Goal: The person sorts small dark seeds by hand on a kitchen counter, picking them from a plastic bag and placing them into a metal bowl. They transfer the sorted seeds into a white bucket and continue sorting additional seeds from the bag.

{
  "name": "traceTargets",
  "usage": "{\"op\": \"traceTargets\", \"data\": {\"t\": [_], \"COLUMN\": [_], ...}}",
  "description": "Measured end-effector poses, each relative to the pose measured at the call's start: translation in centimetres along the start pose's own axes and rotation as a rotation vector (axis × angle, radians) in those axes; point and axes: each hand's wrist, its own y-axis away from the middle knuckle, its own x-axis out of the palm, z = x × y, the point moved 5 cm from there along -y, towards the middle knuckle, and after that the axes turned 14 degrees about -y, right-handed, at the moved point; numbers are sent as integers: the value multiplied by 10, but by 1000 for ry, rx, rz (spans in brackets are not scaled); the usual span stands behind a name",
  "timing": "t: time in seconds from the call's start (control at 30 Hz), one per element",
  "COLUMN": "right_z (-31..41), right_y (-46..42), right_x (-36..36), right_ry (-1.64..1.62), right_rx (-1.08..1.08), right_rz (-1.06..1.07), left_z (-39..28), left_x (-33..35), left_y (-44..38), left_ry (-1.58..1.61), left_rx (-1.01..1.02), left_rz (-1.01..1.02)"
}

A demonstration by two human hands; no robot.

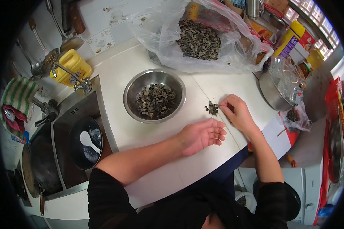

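Observation:
My left hand (202, 136) rests palm up over the white countertop (166, 174), its fingers loosely curled and apart, with nothing in it. To its right, my right hand (235, 111) has thumb and forefinger pinched together beside a small pile of dark dried flakes (212, 108); whether a flake is between the fingertips cannot be told. A stainless steel bowl (126, 98) behind my left hand holds more dark, curled dried pieces (156, 100), which look like dried fungus. At the back, an open clear plastic bag (163, 43) contains a large heap of similar dried flakes (200, 40).
On the left is a sink (106, 123) with a black bowl (74, 146) and a white spoon (87, 140). A yellow jug (74, 64) stands behind the faucet (86, 86). At right, a metal pot (271, 94) holds glassware, near a small plastic bag (302, 120) and white paper (275, 137).

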Motion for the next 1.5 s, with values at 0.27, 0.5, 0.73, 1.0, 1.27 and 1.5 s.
{"op": "traceTargets", "data": {"t": [0.27, 0.5, 0.73, 1.0, 1.27, 1.5], "right_z": [44, 13, 10, 18, 19, 17], "right_y": [12, -5, -12, 3, 2, -3], "right_x": [9, -1, 3, -3, 4, 6], "right_ry": [-233, 23, 85, -160, -43, 27], "right_rx": [-61, -20, -56, 48, -12, 29], "right_rz": [180, 44, 159, 103, 122, 166], "left_z": [-4, -3, -4, -11, -6, -8], "left_x": [-7, -2, -3, 6, -1, -2], "left_y": [4, 4, 3, 3, 4, 6], "left_ry": [102, -31, -18, 27, -51, -54], "left_rx": [19, -83, -45, -32, -93, -93], "left_rz": [-66, -41, -59, -183, -20, -33]}}
